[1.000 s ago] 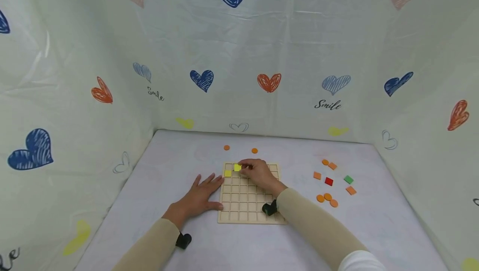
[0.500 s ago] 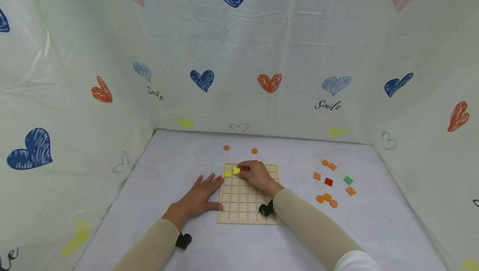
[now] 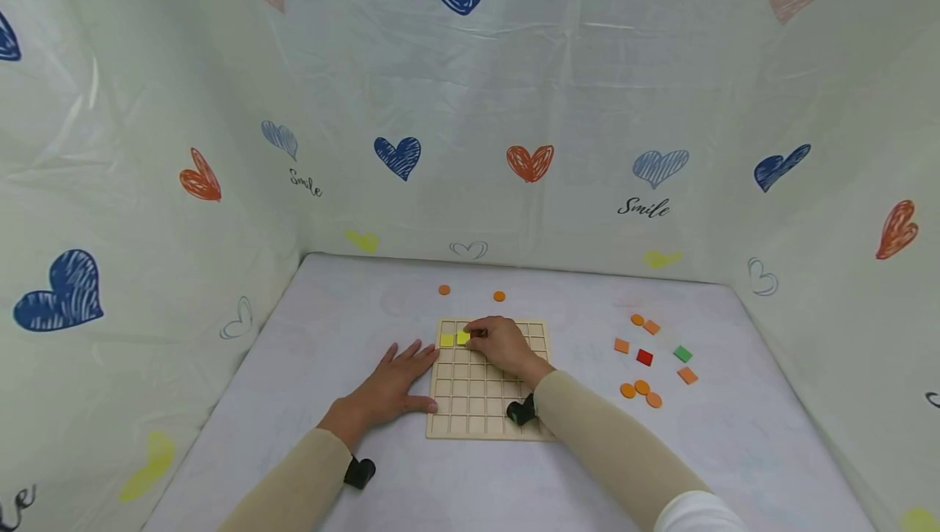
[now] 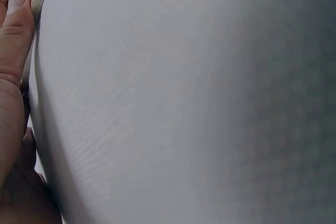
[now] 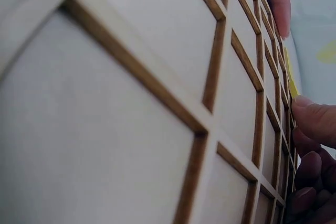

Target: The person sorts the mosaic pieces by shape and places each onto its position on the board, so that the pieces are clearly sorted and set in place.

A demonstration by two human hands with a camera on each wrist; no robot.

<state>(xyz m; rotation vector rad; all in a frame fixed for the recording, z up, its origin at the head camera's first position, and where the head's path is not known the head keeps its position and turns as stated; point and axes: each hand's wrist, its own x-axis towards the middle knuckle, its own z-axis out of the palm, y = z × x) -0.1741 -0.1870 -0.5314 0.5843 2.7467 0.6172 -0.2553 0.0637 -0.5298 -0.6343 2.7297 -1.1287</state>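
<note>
My right hand pinches a yellow square tile between thumb and fingertips, low over a cell in the second row of the wooden grid board. In the right wrist view the thumb meets the edge of the yellow tile, while the other fingers curl beneath. Just left of it another yellow tile lies in a cell. My left hand lies spread on the table with its fingertips and thumb at the board's left edge. The left wrist view shows its thumb against the board's side.
Two orange discs lie beyond the board. To the right are a red tile, a green tile, several orange square tiles and several more orange discs. A heart-printed sheet hangs around the white table.
My right hand has brought the yellow tile slightly toward me, from the board's top row down to the second row, beside the other yellow tile. My left hand stays put.
</note>
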